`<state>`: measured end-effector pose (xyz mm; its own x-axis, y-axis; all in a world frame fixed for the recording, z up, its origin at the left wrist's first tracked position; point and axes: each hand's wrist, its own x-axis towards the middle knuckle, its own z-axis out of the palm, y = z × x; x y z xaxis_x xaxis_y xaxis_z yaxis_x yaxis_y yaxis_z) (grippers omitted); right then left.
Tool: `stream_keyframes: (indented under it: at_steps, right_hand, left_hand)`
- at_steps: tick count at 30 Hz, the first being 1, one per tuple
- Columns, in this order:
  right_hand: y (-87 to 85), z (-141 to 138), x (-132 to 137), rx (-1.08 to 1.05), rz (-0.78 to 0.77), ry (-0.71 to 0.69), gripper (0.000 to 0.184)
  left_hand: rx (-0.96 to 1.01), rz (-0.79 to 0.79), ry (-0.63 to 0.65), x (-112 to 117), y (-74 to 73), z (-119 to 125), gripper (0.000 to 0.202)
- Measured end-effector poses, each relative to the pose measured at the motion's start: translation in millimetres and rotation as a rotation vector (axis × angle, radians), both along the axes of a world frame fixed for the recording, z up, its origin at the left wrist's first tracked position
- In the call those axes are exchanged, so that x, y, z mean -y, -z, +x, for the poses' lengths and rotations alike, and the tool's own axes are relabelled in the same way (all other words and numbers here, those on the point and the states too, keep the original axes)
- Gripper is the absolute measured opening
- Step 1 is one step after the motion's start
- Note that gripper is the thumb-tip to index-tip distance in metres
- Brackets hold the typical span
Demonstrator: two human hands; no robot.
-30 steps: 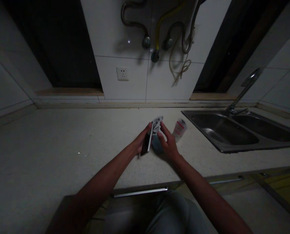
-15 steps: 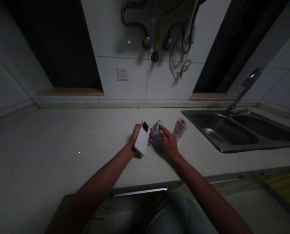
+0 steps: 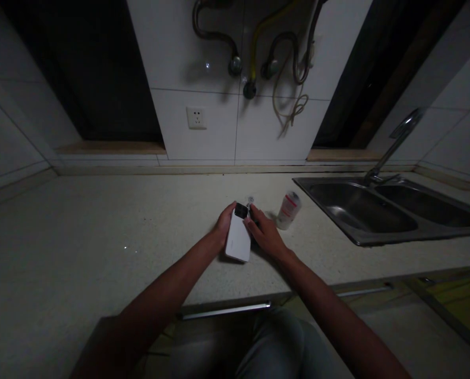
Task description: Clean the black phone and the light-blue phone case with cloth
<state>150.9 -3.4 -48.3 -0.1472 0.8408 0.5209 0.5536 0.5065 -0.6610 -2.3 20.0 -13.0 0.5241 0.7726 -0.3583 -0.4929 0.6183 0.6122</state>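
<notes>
Two hands on phone [image 3: 238,243] above counter [image 3: 100,226]. Grips it back-up with left hand [image 3: 223,227]; touches its right edge with half-curled right hand [image 3: 267,238]. Bottle [image 3: 288,209] nearby.

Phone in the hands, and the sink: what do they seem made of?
Phone: smooth white back, plastic or glass, dim light leaves it open; black camera block. Sink: probably stainless steel, grey brushed sheen with bright highlights.

Single head-worn view, angled forward and down.
Faces pale speckled stone countertop [image 3: 100,226] and white tiled wall [image 3: 219,134]; left hand [image 3: 223,227] and right hand [image 3: 267,238] close, mid-frame.
</notes>
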Motion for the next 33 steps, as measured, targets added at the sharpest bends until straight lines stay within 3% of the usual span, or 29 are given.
stream_keyframes:
  at_steps: [7,14,21,24,30,33]
  right_hand:
    - [9.0,2,-3,0.146,0.114,-0.176,0.066]
    - [4.8,-2,1,0.277,0.246,-0.325,0.069]
    - [-7.9,-7,9,0.238,0.346,-0.451,0.043]
    - [-12.0,-7,13,0.237,0.343,-0.386,0.034]
    - [-15.9,-3,12,0.300,0.271,0.025,0.042]
    - [-10.9,-2,5,0.311,0.250,0.050,0.045]
  left_hand:
    - [0.068,-0.018,-0.009,6,-2.5,6,0.051]
    - [0.114,0.004,-0.057,0,3.9,9,0.058]
    - [0.219,-0.057,-0.013,-2,5.9,3,0.073]
    - [0.219,-0.065,-0.038,0,1.6,0,0.074]
    - [0.143,-0.052,-0.059,-1,-4.2,-5,0.064]
    - [0.111,-0.047,-0.049,-1,-3.1,-5,0.060]
